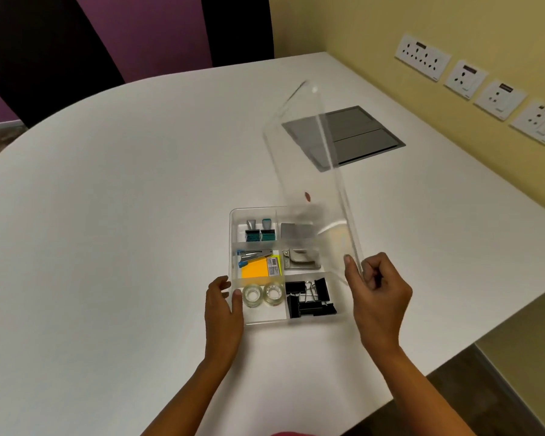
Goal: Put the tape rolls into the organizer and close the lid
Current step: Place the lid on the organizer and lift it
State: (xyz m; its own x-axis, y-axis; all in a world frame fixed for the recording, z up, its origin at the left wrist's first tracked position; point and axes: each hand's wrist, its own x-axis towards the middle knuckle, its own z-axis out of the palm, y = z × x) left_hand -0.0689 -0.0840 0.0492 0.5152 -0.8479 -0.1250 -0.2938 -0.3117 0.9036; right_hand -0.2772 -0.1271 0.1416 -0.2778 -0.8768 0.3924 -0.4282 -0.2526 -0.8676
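We see two clear tape rolls (262, 295) lying side by side in the near left compartment of the transparent organizer (309, 320) on the white table (123, 199). The right hand (378, 297) pinches the near corner of the clear lid (309, 158), which is raised and tilted above the organizer's right side. The left hand (222, 313) rests with loose fingers against the organizer's left wall, holding nothing.

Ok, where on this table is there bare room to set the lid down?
Left of the organizer the white table is bare. Right is tighter: the right hand with the clear lid, and the grey floor box hatch behind.
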